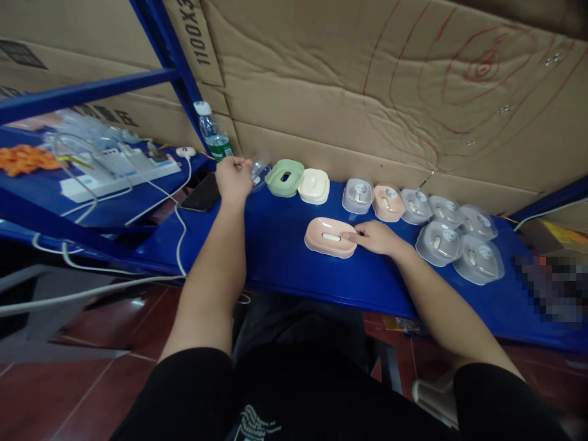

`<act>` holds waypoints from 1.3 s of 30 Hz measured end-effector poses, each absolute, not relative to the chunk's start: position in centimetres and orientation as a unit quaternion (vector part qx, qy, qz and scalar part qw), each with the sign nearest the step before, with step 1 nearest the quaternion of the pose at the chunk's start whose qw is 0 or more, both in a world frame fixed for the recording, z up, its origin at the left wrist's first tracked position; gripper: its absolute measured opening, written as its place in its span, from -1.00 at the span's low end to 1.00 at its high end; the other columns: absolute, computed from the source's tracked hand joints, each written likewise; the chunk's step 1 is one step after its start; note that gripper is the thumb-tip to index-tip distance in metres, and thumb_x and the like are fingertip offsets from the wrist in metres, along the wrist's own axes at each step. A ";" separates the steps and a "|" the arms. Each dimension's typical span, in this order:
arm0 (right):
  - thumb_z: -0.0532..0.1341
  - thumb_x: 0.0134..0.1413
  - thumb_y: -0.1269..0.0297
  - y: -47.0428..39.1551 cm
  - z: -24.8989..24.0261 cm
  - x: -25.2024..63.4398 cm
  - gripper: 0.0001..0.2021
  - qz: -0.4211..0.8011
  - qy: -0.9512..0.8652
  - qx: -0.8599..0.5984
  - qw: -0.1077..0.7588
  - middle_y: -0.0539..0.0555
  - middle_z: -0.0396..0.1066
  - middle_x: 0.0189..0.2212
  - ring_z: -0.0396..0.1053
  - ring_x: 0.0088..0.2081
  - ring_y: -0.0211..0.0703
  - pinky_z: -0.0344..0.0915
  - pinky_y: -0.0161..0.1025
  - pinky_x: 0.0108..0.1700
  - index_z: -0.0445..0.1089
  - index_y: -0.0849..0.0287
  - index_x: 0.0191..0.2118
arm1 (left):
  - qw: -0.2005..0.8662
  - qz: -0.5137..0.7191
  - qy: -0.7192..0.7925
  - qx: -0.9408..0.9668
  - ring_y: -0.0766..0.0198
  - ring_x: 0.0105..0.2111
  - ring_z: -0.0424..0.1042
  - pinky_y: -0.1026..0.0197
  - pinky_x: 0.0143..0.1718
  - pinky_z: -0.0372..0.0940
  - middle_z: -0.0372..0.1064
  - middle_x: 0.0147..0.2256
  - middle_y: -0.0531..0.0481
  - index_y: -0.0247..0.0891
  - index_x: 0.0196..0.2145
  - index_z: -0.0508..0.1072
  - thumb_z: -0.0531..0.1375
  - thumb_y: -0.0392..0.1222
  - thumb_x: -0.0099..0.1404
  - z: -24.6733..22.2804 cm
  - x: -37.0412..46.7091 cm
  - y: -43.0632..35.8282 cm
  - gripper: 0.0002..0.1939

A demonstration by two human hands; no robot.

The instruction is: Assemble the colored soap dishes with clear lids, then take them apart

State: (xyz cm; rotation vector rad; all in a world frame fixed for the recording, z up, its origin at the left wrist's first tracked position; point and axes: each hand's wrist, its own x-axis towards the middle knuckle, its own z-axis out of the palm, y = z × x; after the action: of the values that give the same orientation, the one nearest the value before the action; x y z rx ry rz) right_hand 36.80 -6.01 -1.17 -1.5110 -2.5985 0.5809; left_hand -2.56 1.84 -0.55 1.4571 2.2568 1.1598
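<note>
My right hand [374, 237] grips the right end of a pink oval soap-dish-like tray [316, 231], its thumb over the rim. A white strip [331, 237] lies in the tray's middle. Farther left, my left hand [234, 179] is closed in a pinch on a clear plastic piece [260, 168], which is blurred and partly hidden by the fingers. Beside that piece sit a green tray [277, 183] with an oval hole and a cream one [314, 191] with a raised middle.
Several lidded, mostly clear boxes [438, 243] and one pink box [388, 202] stand at the right. A water bottle [215, 136], a dark phone [201, 193] and white cables [181, 239] are at the left. Cardboard [321, 79] walls the back of the blue table [275, 263].
</note>
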 end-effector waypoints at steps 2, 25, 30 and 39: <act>0.04 0.29 -0.44 -6.0 -1.1 36.8 -0.31 0.191 -0.847 -0.494 0.041 0.02 0.37 -0.56 0.28 -0.47 -0.18 -0.02 -0.17 -0.38 0.32 0.11 -0.53 | 0.100 0.360 0.783 0.497 0.00 -0.11 0.58 0.01 0.02 0.42 0.59 -0.16 -0.18 -0.21 -0.05 0.50 0.12 -0.03 0.44 -0.5 -2.4 1.5 -0.72; 0.04 0.30 -0.43 -6.0 -1.0 36.7 -0.31 0.176 -0.851 -0.494 0.036 0.04 0.41 -0.53 0.29 -0.44 -0.17 0.00 -0.16 -0.36 0.29 0.11 -0.53 | 0.047 0.407 0.788 0.460 -0.10 0.05 0.54 -0.03 0.09 0.39 0.54 -0.15 -0.12 -0.16 -0.18 0.36 0.33 0.07 0.30 0.2 -1.7 0.4 -0.68; 0.05 0.30 -0.42 -6.3 -0.8 36.6 -0.32 0.176 -0.849 -0.496 0.043 0.04 0.38 -0.55 0.29 -0.44 -0.16 0.00 -0.16 -0.36 0.28 0.11 -0.54 | 0.038 0.566 0.670 0.479 0.15 -0.10 0.59 0.16 -0.15 0.46 0.53 -0.01 -0.04 -0.15 -0.13 0.25 0.21 0.01 0.43 1.3 -0.6 -0.3 -0.75; 0.15 0.27 -0.34 -6.4 -1.0 36.7 -0.32 0.101 -0.770 -0.539 0.326 0.14 0.54 -0.30 0.45 -0.31 -0.01 0.32 -0.08 -0.20 0.36 0.17 0.18 | 0.278 0.443 0.599 0.606 0.23 -0.50 0.53 0.20 -0.52 0.36 0.59 -0.16 -0.02 -0.06 -0.06 0.25 0.21 -0.02 0.44 3.8 6.6 -4.2 -0.77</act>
State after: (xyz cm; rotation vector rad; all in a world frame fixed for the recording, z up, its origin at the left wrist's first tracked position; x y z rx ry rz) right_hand 36.67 -6.42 -1.00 -1.4118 -2.0185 0.2643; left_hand 6.64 -4.16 3.76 1.6280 1.6091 1.1879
